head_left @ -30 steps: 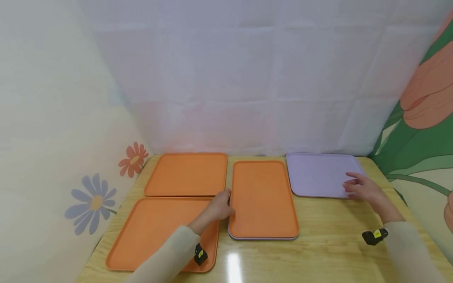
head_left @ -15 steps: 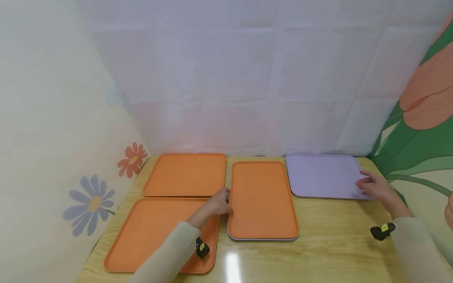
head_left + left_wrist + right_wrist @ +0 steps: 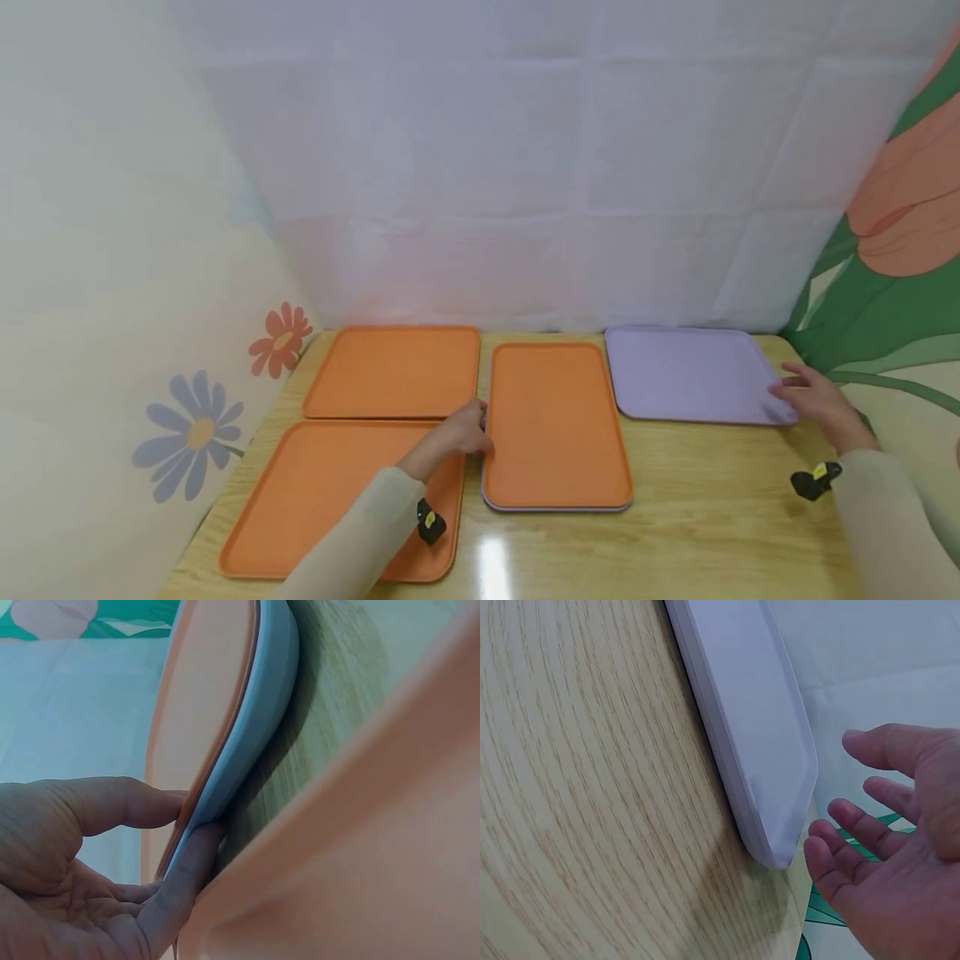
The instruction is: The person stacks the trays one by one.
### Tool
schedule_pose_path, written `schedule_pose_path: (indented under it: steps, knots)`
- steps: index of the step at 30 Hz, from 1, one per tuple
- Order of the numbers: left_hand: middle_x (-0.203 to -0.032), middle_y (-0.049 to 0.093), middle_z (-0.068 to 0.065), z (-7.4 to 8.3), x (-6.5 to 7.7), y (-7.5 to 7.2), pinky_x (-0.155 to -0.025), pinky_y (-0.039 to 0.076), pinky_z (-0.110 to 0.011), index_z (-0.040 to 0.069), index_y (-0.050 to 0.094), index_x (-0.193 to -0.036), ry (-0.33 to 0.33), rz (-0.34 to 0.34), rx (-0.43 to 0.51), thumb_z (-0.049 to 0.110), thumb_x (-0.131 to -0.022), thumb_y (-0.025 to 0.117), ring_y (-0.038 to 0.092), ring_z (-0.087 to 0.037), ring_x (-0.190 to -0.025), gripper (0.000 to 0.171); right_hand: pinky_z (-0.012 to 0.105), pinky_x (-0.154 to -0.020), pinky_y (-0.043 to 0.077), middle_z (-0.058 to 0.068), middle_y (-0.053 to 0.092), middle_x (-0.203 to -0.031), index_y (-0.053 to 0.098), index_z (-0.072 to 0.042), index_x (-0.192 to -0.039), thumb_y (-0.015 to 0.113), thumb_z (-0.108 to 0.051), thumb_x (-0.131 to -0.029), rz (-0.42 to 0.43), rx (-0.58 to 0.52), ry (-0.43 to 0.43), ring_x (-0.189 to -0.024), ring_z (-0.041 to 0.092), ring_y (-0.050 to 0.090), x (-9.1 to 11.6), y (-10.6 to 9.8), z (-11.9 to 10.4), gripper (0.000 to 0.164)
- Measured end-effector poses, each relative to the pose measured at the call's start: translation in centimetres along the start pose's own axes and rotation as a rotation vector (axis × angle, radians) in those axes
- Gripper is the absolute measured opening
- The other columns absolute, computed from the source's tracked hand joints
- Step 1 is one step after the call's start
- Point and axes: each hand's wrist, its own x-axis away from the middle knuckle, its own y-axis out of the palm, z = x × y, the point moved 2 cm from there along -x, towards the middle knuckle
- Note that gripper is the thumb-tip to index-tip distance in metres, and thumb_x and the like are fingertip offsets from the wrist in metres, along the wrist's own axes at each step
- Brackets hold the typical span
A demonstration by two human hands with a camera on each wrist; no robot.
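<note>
In the middle of the table an orange tray (image 3: 555, 425) lies on top of a purple tray (image 3: 259, 712), whose edge shows beneath it. My left hand (image 3: 461, 429) pinches the left side of this stack, thumb at the orange rim and a finger under the purple one. At the back right lies another purple tray (image 3: 686, 371). Just off its right end is my right hand (image 3: 817, 404), fingers spread and loosely bent, holding nothing. The right wrist view shows a gap between the fingertips (image 3: 819, 847) and that tray's corner.
Two more orange trays lie on the left, one at the back (image 3: 393, 371) and one nearer (image 3: 330, 500), under my left forearm. The wooden table (image 3: 712, 517) meets a white sheet (image 3: 480, 167) behind and painted walls at both sides.
My right hand has moved right, from over the right part of the purple tray to beyond its end. The left hand keeps its grip, and the trays stay in place.
</note>
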Motion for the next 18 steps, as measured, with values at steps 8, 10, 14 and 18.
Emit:
schedule_pose_path:
  steps: [8,10,14,18]
  knots:
    - [-0.097,0.055,-0.013,0.2,-0.1,0.1,-0.066,0.058,-0.032,-0.014,0.039,-0.139,-0.030,-0.021,0.027,-0.008,-0.072,0.078,0.061,-0.023,-0.080,0.077,0.065,-0.103,0.036,0.049,0.022,-0.145,0.013,0.020,-0.149,0.046,-0.029,-0.105,0.008,0.008,0.068,-0.129,0.062,0.032,0.0,-0.5,1.0,0.074]
    - [-0.098,0.054,-0.013,0.3,-0.1,0.2,-0.066,0.060,-0.033,-0.014,0.038,-0.140,-0.037,-0.026,0.046,-0.010,-0.072,0.077,0.063,-0.025,-0.081,0.078,0.067,-0.105,0.034,0.050,0.018,-0.145,0.010,0.020,-0.149,0.047,-0.028,-0.104,-0.015,-0.009,0.083,-0.130,0.063,0.030,0.0,-0.5,1.2,0.076]
    - [-0.097,0.052,-0.013,0.3,-0.2,0.4,-0.066,0.061,-0.034,-0.013,0.038,-0.139,-0.044,-0.033,0.072,-0.012,-0.071,0.077,0.064,-0.025,-0.082,0.078,0.070,-0.111,0.026,0.051,0.005,-0.148,0.000,0.021,-0.149,0.051,-0.029,-0.103,-0.082,-0.023,0.122,-0.135,0.065,0.019,-0.3,-0.4,1.8,0.085]
    - [-0.097,0.052,-0.012,0.3,-0.1,0.5,-0.066,0.061,-0.034,-0.013,0.040,-0.137,-0.044,-0.043,0.076,-0.012,-0.072,0.076,0.064,-0.025,-0.079,0.075,0.071,-0.111,0.024,0.053,0.009,-0.146,0.000,0.023,-0.147,0.053,-0.028,-0.100,-0.113,0.057,0.124,-0.134,0.066,0.019,-0.7,-0.2,2.2,0.087]
